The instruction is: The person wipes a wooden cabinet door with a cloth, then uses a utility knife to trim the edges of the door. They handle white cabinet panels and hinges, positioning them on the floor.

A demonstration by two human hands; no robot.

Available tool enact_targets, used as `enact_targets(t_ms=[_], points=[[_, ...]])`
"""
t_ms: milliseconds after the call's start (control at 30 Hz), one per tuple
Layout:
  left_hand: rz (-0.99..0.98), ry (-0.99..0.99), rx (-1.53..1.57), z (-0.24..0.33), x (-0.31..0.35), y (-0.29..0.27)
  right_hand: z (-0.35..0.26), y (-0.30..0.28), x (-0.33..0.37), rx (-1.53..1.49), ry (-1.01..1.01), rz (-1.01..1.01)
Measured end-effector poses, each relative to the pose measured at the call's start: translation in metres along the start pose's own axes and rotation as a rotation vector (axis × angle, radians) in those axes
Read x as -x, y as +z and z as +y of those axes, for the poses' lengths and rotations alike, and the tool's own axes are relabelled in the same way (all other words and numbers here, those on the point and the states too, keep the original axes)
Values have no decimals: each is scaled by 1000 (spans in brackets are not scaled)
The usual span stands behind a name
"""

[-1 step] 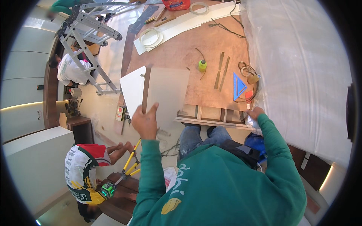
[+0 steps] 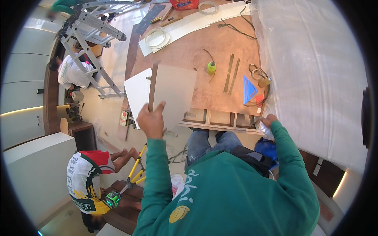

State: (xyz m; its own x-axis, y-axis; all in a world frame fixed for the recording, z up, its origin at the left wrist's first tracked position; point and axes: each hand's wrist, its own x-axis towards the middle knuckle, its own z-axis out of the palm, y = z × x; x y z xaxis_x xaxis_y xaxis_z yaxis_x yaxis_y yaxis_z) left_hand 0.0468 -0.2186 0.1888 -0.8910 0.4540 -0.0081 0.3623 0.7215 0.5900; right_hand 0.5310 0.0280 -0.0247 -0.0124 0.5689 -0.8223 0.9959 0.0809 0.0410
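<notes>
My left hand (image 2: 151, 120) grips the lower part of a flat grey board (image 2: 173, 88) with a dark brown edge strip, its thumb on the grey face. The board stands up off the left front of a brown worktable (image 2: 177, 59). Beside it is a white panel (image 2: 138, 92), partly hidden behind the brown edge. At the table's front right corner, the curled fingers of my right hand (image 2: 269, 120) close on crumpled clear plastic (image 2: 264, 130). An open frame with compartments (image 2: 220, 118) runs along the table's front edge, between my hands.
On the table lie a lime-green bottle (image 2: 211, 68), two dark strips (image 2: 231, 74), a blue triangle square (image 2: 249, 90), tape rolls and white strips (image 2: 197, 25). Plastic sheeting (image 2: 315, 70) covers the right. A ladder (image 2: 92, 59), a yellow tripod (image 2: 136, 173) and co-workers (image 2: 88, 179) are at left.
My left hand and the board have shifted slightly away from me. My right hand has moved a little toward me, still at the corner.
</notes>
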Motion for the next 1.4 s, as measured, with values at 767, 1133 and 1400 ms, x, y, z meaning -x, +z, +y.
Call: enact_targets(t_ms=[767, 1133, 1400], points=[[-215, 88, -103, 2, -310, 131, 55, 148, 220, -564, 293, 212], [-272, 129, -115, -2, -334, 134, -111, 10, 141, -305, -1, 419], [-178, 178, -267, -12, -347, 154, -266, -60, -89, -81, -329, 209]])
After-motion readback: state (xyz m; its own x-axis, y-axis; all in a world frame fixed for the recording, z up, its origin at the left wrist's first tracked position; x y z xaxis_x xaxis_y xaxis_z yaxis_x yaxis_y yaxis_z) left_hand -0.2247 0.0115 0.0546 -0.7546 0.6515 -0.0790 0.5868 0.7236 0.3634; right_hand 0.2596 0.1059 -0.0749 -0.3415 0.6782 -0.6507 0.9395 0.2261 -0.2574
